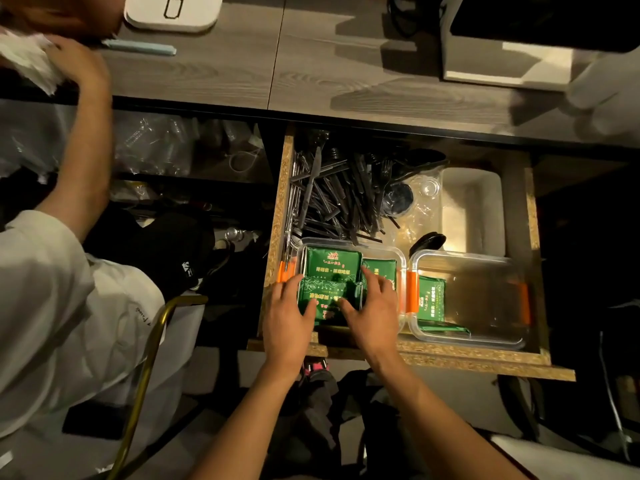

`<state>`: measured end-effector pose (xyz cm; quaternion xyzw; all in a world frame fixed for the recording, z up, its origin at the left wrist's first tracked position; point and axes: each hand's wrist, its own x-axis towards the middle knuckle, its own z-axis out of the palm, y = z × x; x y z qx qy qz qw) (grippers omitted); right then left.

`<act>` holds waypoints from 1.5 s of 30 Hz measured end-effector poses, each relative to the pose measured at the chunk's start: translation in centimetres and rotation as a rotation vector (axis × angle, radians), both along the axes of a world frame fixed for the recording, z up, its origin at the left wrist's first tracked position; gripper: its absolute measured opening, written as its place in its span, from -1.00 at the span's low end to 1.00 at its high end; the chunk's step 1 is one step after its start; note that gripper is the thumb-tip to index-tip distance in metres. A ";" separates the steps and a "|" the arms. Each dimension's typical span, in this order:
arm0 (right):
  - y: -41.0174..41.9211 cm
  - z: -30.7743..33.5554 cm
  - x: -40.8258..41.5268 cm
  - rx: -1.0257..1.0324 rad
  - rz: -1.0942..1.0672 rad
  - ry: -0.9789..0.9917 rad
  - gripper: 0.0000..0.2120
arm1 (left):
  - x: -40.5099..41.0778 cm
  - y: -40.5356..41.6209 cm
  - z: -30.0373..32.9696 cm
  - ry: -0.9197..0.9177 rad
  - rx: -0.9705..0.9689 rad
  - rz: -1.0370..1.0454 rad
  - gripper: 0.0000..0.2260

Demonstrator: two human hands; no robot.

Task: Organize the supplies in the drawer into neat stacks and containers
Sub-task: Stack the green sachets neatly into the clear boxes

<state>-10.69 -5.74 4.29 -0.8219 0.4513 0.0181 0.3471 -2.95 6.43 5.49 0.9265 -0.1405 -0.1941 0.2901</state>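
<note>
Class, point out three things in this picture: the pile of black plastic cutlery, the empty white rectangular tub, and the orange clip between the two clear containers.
Pile of black plastic cutlery [332, 195], head view: middle of the heap.
Empty white rectangular tub [472, 209], head view: inner floor.
Orange clip [411, 292], head view: its middle.

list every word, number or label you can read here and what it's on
"0": on the display of the white scale on the countertop.
Yellow print on the green packets in the left clear container: too blurred to read.
Yellow print on the green packet in the right clear container: too blurred.
Small print on the white garment at left: too small.
</note>
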 end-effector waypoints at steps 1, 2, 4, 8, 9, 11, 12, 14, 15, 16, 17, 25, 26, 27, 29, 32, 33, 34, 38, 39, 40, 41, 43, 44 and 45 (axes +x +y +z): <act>-0.2 0.0 -0.2 0.005 0.067 -0.010 -0.24 | -0.3 0.2 -0.1 0.046 -0.034 0.020 -0.75; -0.4 -0.1 -0.3 0.024 0.144 0.008 -0.22 | -0.5 0.2 0.0 0.145 -0.084 0.071 -0.88; -0.7 -0.5 -0.5 0.051 0.296 0.104 -0.21 | -0.5 0.1 -0.1 0.385 -0.159 0.251 -0.76; -1.2 -1.3 -1.0 0.052 0.384 0.162 -0.26 | -0.2 -0.1 0.1 0.498 -0.225 0.416 -0.71; -1.2 -1.3 -0.9 0.063 0.383 0.143 -0.27 | -0.2 -0.1 0.1 0.483 -0.214 0.411 -0.72; -1.3 -1.3 -0.9 0.094 0.378 0.090 -0.30 | -0.3 -0.1 0.0 0.463 -0.191 0.388 -0.72; -1.3 -1.2 -0.8 0.099 0.382 0.066 -0.31 | -0.4 0.0 -0.1 0.462 -0.183 0.383 -0.73; -1.2 -1.2 -0.6 0.081 0.409 0.038 -0.35 | -0.5 0.2 0.1 0.435 -0.166 0.339 -0.77; -1.1 -1.3 -0.6 0.061 0.430 0.041 -0.38 | -0.5 0.3 0.3 0.391 -0.153 0.295 -0.79; -1.1 -1.3 -0.5 0.034 0.458 0.057 -0.40 | -0.5 0.3 0.5 0.340 -0.146 0.248 -0.82; -1.1 -1.3 -0.4 0.002 0.493 0.083 -0.42 | -0.6 0.2 0.9 0.308 -0.163 0.209 -0.84; -1.8 -1.2 0.4 0.104 0.412 0.047 -0.47 | 0.3 -2.0 2.1 0.415 -0.228 0.205 -0.69; -1.9 -0.7 0.4 0.121 0.330 -0.007 -0.47 | 0.4 -2.2 2.2 0.417 -0.254 0.199 -0.70; -2.1 -0.2 0.3 0.139 0.229 -0.066 -0.48 | 0.3 -2.5 2.6 0.413 -0.280 0.190 -0.72; -2.6 1.3 0.0 0.201 0.034 -0.201 -0.53 | 0.0 -3.4 3.2 0.390 -0.331 0.166 -0.73; -4.0 3.0 -1.3 0.332 -0.168 -0.384 -0.61 | -0.9 -5.6 3.9 0.386 -0.428 0.120 -0.75; -4.8 3.3 -1.9 0.363 -0.231 -0.437 -0.63 | -1.3 -6.5 3.9 0.408 -0.451 0.092 -0.76; -5.6 3.5 -2.6 0.379 -0.291 -0.475 -0.64 | -1.8 -7.6 4.0 0.440 -0.470 0.064 -0.78; -10.3 1.9 -6.6 0.378 -0.459 -0.436 -0.66 | -4.5 -11.9 3.1 0.661 -0.518 0.002 -0.83; -11.5 1.0 -7.8 0.397 -0.489 -0.393 -0.67 | -5.2 -12.9 2.8 0.729 -0.514 -0.002 -0.83; -12.7 0.1 -8.8 0.416 -0.509 -0.341 -0.69 | -5.8 -13.9 2.5 0.785 -0.497 0.001 -0.82; -13.9 -1.0 -9.8 0.426 -0.508 -0.274 -0.71 | -6.4 -14.8 2.1 0.822 -0.463 0.009 -0.75; -15.9 -3.1 -11.7 0.454 -0.450 -0.138 -0.69 | -7.7 -16.2 0.4 0.854 -0.406 0.038 -0.60; -16.8 -3.9 -12.3 0.489 -0.418 -0.086 -0.68 | -8.2 -16.6 -0.6 0.845 -0.388 0.054 -0.57; -17.6 -4.7 -12.7 0.532 -0.385 -0.046 -0.67 | -8.6 -16.9 -1.2 0.822 -0.364 0.068 -0.56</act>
